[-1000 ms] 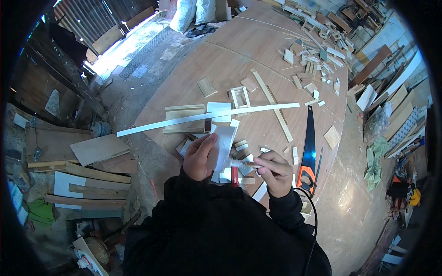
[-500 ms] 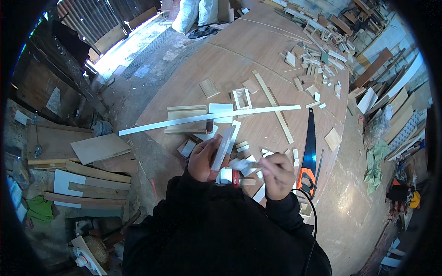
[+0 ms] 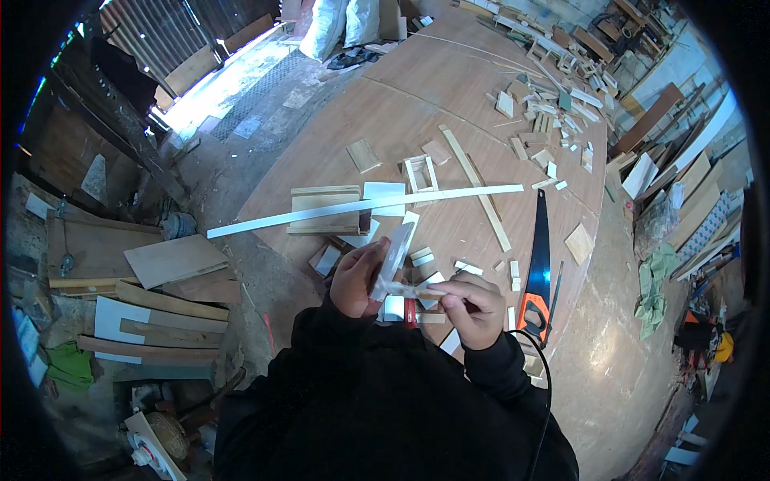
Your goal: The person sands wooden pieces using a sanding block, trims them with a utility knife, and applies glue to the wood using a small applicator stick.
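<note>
My left hand (image 3: 351, 279) is closed around a narrow, pale flat piece of wood (image 3: 393, 255), tilted upright above the table. Between the thumb and fingers of my right hand (image 3: 476, 311) is a small wooden stick (image 3: 431, 293) with a whitish end. That end reaches the lower part of the pale piece; whether it touches cannot be made out. Below and between my hands lie several small wood blocks (image 3: 422, 256) and a red item (image 3: 410, 311), partly hidden. A long white strip (image 3: 369, 207) lies across a board and blocks just beyond my left hand.
To the right on the brown table (image 3: 321, 144) lies a handsaw (image 3: 539, 256) with an orange handle. A black cable (image 3: 549, 377) runs by my right sleeve. Offcuts (image 3: 553, 112) are heaped at the far right, and boards (image 3: 160, 329) are stacked on the left.
My right hand has shifted slightly left and down, bringing the stick's whitish end closer to the pale piece. My left hand keeps its hold, nearly still.
</note>
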{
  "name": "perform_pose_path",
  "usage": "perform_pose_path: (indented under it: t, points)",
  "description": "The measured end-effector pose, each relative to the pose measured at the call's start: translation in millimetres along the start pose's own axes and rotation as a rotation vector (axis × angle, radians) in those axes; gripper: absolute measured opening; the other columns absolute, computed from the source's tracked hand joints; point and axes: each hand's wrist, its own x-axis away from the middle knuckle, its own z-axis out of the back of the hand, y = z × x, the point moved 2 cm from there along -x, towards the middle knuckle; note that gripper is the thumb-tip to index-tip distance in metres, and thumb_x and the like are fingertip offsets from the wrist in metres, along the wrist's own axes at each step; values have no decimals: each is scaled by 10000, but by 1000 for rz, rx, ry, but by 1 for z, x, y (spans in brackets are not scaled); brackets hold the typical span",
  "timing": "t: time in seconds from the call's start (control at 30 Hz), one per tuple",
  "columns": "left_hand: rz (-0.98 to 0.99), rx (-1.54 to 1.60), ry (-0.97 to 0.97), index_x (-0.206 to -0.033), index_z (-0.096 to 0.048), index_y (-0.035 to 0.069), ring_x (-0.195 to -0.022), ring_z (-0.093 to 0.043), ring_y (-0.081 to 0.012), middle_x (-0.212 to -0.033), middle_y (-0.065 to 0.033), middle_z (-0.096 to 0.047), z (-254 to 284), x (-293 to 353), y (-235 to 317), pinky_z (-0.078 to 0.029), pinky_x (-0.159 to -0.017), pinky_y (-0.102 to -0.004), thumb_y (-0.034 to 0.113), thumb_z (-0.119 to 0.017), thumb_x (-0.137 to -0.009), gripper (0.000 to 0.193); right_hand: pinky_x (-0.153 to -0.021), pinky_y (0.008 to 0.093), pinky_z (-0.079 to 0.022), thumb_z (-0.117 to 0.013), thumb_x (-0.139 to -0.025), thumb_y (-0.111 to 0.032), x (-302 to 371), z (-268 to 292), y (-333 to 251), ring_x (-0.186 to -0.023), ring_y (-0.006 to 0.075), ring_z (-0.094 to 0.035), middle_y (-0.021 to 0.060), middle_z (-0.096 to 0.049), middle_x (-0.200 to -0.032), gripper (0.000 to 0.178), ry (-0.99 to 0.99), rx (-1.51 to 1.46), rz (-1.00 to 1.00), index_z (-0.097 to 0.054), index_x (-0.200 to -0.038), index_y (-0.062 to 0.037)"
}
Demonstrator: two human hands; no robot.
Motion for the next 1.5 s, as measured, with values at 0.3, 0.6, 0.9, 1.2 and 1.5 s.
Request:
perform_pose_path:
  t: [0.3, 0.6, 0.9, 1.2, 1.5]
  points:
    - [-11, 102, -108, -844, -496, 67, -457, -361, -129, -539, -15, -387, 13, -8, -10, -323, -548, -319, 306, -386, -1038, 327, -581, 243, -424, -633, -858, -37, -5, 4, -2, -627, 140, -564, 76, -631, -755, 175, 142, 69, 7, -709, -1009, 10]
    - [-41, 122, -281, -773, -475, 84, -461, -336, -125, -511, 2, -349, 13, -7, -10, -312, -530, -316, 311, -383, -1039, 362, -571, 257, -421, -644, -833, -21, -16, 11, 11, -614, 150, -568, 98, -624, -724, 165, 315, 153, -4, -711, -980, 11]
    - [-3, 38, -128, -803, -489, 74, -473, -350, -121, -561, -16, -397, 11, -6, -10, -314, -558, -312, 297, -345, -1048, 361, -579, 259, -414, -652, -841, -28, -20, 12, 9, -641, 136, -562, 87, -593, -712, 144, 303, 278, 37, -703, -966, 21]
    - [-42, -36, -183, -842, -519, 64, -478, -388, -122, -547, -32, -437, 2, -4, -3, -324, -579, -305, 317, -319, -1052, 385, -559, 242, -345, -643, -872, -52, -15, 13, 7, -613, 100, -475, 41, -561, -702, 144, 83, 82, 25, -692, -973, 37]
    - [-212, -224, -252, -825, -517, 69, -458, -402, -119, -516, -11, -417, 6, -9, -9, -358, -630, -302, 309, -314, -1054, 389, -586, 219, -367, -632, -878, -48, -13, 20, 9, -654, 81, -512, 43, -587, -732, 131, 196, -16, -52, -700, -958, 30]
